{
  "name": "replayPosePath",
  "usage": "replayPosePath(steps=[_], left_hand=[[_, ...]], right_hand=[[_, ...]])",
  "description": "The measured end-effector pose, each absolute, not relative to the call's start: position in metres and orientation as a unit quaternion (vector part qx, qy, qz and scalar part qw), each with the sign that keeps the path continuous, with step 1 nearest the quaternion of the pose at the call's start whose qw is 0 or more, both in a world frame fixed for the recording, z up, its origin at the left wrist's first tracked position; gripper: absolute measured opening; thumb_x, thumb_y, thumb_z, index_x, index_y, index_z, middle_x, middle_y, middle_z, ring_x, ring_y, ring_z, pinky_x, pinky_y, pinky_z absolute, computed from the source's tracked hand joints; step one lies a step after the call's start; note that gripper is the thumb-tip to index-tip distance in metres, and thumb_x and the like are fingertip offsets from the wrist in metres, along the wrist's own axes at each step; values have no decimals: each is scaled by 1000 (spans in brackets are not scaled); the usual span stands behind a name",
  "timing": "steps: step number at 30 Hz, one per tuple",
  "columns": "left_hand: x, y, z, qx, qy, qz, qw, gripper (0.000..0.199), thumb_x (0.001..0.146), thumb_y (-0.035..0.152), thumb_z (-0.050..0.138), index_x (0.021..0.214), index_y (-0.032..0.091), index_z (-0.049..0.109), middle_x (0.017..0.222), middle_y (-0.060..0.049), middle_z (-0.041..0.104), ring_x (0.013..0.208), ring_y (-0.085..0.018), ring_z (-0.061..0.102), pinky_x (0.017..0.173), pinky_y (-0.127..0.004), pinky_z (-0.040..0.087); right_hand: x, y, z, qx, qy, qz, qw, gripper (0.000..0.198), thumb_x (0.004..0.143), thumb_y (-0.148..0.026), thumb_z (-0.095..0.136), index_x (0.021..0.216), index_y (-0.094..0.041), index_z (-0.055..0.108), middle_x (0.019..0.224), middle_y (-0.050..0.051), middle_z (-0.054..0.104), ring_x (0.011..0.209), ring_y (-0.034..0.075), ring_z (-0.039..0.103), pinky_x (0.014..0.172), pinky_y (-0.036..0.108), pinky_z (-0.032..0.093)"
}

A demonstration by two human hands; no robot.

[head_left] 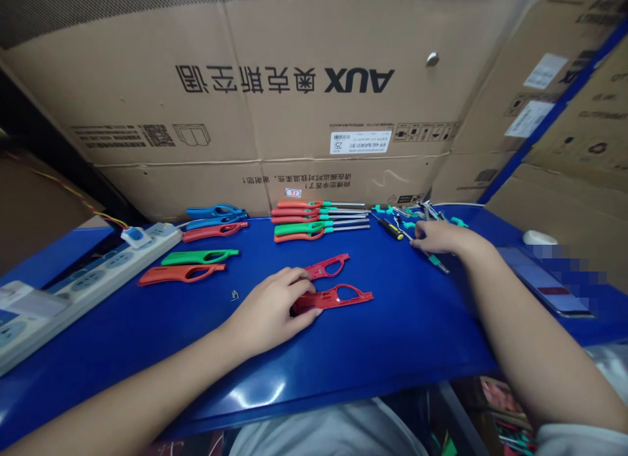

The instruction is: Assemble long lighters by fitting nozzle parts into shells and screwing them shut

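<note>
My left hand (279,309) is closed on the rear end of a red lighter casing half (338,298), which lies with its hollow side up and its finger loop to the right. Just behind it, a second red casing half (326,267) lies under my fingertips. My right hand (439,237) is over a loose pile of small green and metal lighter parts (422,210), fingers bent and drawn together; what they pinch is hidden. A metal tube with a green piece (438,263) sticks out below that hand. Left of it lies a yellow-and-black screwdriver (390,229).
Lighters with metal tubes (318,222) lie in a stack behind my left hand. Several coloured casings (196,254) lie at left, near small screws (234,295). A power strip (93,273) runs along the left side, a phone (542,282) lies at right, and cardboard (275,129) walls the back.
</note>
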State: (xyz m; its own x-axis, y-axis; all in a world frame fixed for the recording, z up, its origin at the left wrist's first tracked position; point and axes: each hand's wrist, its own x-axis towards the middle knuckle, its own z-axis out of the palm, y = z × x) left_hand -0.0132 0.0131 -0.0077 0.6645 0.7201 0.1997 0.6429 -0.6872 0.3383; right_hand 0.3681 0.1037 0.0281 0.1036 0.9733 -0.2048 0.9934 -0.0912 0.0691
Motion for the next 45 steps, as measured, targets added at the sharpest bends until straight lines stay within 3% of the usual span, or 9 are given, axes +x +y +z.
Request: replayPosePath(steps=[7,12,20,25,30,34,38,42,45], left_hand=[[-19,19,2,915,367,116,119,20,94,36,60,107,21,65,111,-8,66,103,-25,62,87,-38,53],[-25,26,10,926,351,86,106,19,93,35,60,104,21,66,105,-7,65,100,-25,62,82,-35,51],[-44,41,20,935,326,65,124,23,89,39,66,103,22,69,103,-6,66,91,-23,65,79,-32,50],[-39,45,10,871,397,250,144,56,87,56,69,133,25,57,127,-9,64,115,-29,61,101,-44,49],[-21,37,-6,774,409,394,280,68,86,43,74,145,25,44,127,-9,64,117,-24,63,102,-42,53],[-14,28,-8,746,382,409,362,49,87,32,74,132,23,58,103,-5,71,96,-19,70,93,-35,57],[-12,22,-6,735,397,435,337,46,86,28,74,130,22,60,87,-1,69,79,-15,68,80,-29,58],[-14,20,-4,741,397,454,296,42,88,29,73,128,22,63,89,-1,72,79,-15,69,77,-28,58],[-17,21,0,769,396,449,222,23,89,31,73,111,22,74,89,-2,75,78,-15,69,75,-26,57]], right_hand=[[360,105,26,727,675,-74,97,13,90,-26,54,87,-17,63,91,14,73,79,25,67,65,31,45],[363,107,29,746,662,-34,55,19,91,-23,48,100,-14,62,100,20,70,88,29,67,65,33,43],[339,88,40,638,758,-55,-127,22,100,-34,34,101,-20,50,93,10,69,77,21,62,70,32,44],[305,67,43,499,836,-79,-215,23,100,-42,42,101,-21,50,85,5,64,73,20,58,69,31,44],[277,51,35,401,884,-110,-213,22,102,-39,44,102,-21,55,93,6,67,79,18,62,74,30,47],[263,43,27,362,901,-105,-213,23,104,-38,44,108,-21,59,104,7,71,93,20,68,83,30,49],[259,44,22,381,901,-73,-194,26,104,-39,42,112,-21,61,109,8,73,96,22,69,83,32,49],[263,49,22,392,896,-117,-172,26,103,-40,45,113,-21,59,94,5,72,77,18,65,70,28,45],[266,50,24,360,900,-195,-149,26,101,-42,50,105,-19,62,79,2,68,65,14,57,62,26,42]])
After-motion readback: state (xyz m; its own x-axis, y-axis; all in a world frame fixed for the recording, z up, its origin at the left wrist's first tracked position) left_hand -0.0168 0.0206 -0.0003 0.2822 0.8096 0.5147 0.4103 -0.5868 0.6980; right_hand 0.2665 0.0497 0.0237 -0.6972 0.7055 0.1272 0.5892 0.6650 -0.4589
